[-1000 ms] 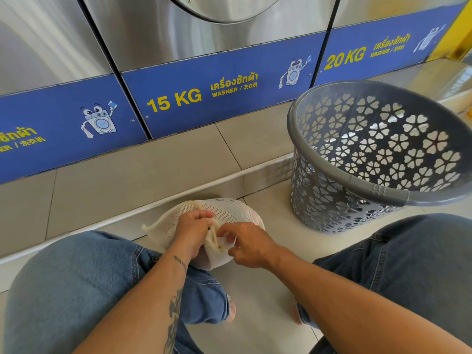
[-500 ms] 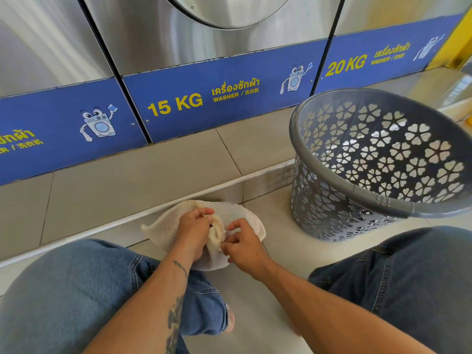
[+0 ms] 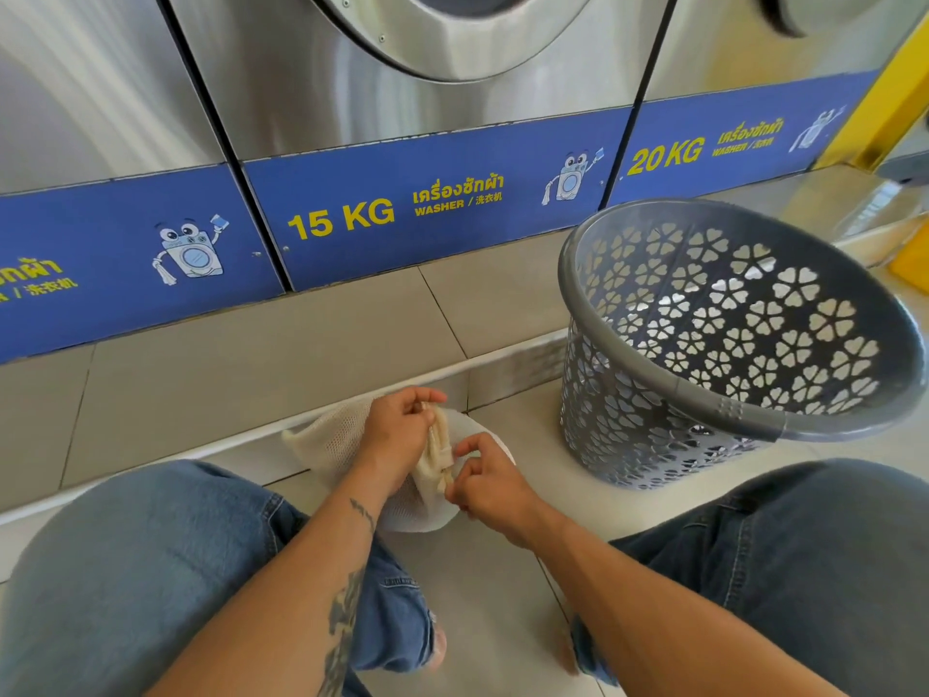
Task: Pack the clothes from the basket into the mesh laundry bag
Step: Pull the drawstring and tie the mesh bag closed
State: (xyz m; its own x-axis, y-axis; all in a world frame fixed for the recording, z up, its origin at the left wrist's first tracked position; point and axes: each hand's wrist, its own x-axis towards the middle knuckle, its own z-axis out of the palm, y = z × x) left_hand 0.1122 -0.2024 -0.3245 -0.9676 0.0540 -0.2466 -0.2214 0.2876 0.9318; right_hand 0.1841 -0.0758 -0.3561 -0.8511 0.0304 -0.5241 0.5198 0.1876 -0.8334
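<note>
On the pale tiled floor before a row of steel washers, a person crouches. Their left knee, in blue jeans, fills the view at eight o'clock. Just right of it, at six o'clock near the view's centre, the cream mesh laundry bag lies bulging on the floor against the foot of a tiled step. The left hand sits on top of the bag, fingers curled tight round its bunched neck. Touching that neck from the other side, the right hand pinches it between thumb and forefinger, the other fingers loosely bent. Above both hands, at twelve o'clock, runs a blue panel marked 15 KG. At three o'clock the grey laundry basket, pierced with flower shapes, stands upright, apart from the bag. The right knee lies at four o'clock.
</note>
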